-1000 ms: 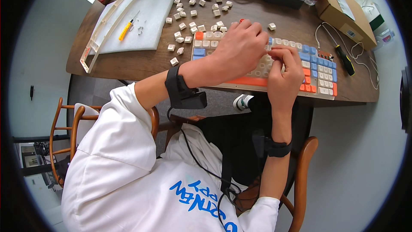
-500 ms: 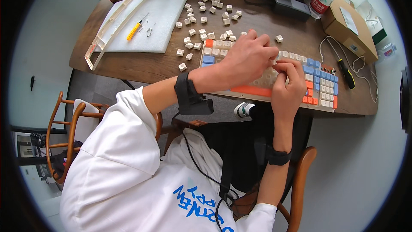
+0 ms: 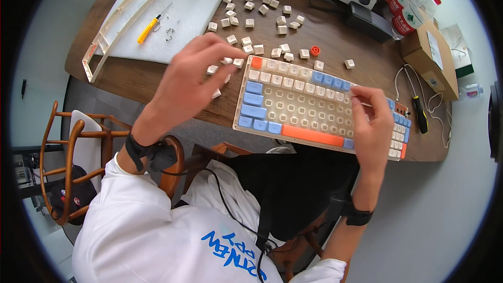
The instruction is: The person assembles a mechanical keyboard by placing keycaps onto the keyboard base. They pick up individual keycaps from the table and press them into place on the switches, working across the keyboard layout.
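The left hand (image 3: 191, 81) reaches out from a white sleeve over the desk's (image 3: 335, 42) near edge, wrist bent, palm down. Its fingers (image 3: 222, 47) are loosely curled and slightly spread, tips just above a few loose keycaps (image 3: 233, 63) by the keyboard's (image 3: 309, 107) upper left corner; whether they pinch one I cannot tell. A black strap wraps the wrist.

The right hand (image 3: 373, 123) comes up from below, forearm nearly vertical, and rests on the keyboard's right part. Its fingers (image 3: 367, 94) are bent and close together, tips pressing down on the key rows near the blue caps; I cannot tell if a cap sits under them. That wrist also wears a black band.

The keyboard lies tilted at the desk's near edge, between both hands. It has a cream plastic case, a long orange bar at the front, blue caps on the left and along the top, an orange cap in the corner. Much of its middle shows bare translucent switches without caps.

More cream keycaps (image 3: 264, 8), small and squarish, lie scattered on the brown wooden desk beyond it, with one round red piece (image 3: 315, 51) among them. At far left lies a white foam sheet (image 3: 194, 5) with a yellow tool (image 3: 146, 30) on it. A cardboard box (image 3: 429, 57) sits at far right.
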Available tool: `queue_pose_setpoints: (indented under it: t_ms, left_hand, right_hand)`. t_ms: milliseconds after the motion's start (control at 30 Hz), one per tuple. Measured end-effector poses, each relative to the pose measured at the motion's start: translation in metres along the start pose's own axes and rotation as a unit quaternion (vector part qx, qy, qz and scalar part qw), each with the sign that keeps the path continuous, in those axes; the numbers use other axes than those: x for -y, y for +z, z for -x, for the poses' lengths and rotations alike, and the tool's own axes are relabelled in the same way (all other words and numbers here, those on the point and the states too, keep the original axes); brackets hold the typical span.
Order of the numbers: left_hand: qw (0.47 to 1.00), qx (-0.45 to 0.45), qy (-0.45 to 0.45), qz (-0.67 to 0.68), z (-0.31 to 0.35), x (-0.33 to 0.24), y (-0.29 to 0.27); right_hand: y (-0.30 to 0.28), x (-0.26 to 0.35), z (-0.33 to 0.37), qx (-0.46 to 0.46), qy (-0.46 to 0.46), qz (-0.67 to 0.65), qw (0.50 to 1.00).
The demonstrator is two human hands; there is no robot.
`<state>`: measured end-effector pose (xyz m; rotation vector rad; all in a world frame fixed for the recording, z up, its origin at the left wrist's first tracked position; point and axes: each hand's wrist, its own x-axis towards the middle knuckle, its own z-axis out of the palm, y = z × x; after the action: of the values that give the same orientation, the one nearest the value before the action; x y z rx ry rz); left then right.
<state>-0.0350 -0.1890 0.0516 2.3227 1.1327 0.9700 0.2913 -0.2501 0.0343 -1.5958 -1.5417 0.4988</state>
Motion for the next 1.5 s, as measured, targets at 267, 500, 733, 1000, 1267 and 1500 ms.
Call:
queue_pose_setpoints:
  t_ms: [267, 500, 733, 1000, 1267, 1500]
  left_hand:
    - [0.993, -0.007, -0.06, 0.099, 0.027, 0.006, 0.012]
    - [0.99, -0.03, 0.052, 0.129, 0.027, -0.008, 0.052]
    - [0.989, -0.064, 0.082, 0.108, 0.03, -0.003, 0.071]
    - [0.988, -0.076, 0.061, 0.123, 0.033, -0.002, 0.074]
    - [0.99, -0.065, 0.068, 0.101, 0.034, -0.003, 0.076]
    - [0.991, -0.061, 0.072, 0.092, 0.033, -0.002, 0.075]
  right_hand:
    - [-0.009, -0.006, -0.097, 0.099, -0.043, 0.272, 0.956]
    - [0.01, -0.029, -0.112, 0.145, -0.04, 0.284, 0.947]
    - [-0.001, -0.037, -0.096, 0.136, -0.066, 0.223, 0.963]
    - [-0.024, -0.01, -0.058, 0.023, -0.117, 0.114, 0.986]
    - [-0.023, -0.001, -0.017, 0.094, -0.159, 0.168, 0.968]
    - [-0.015, -0.009, -0.016, 0.075, -0.167, 0.168, 0.968]
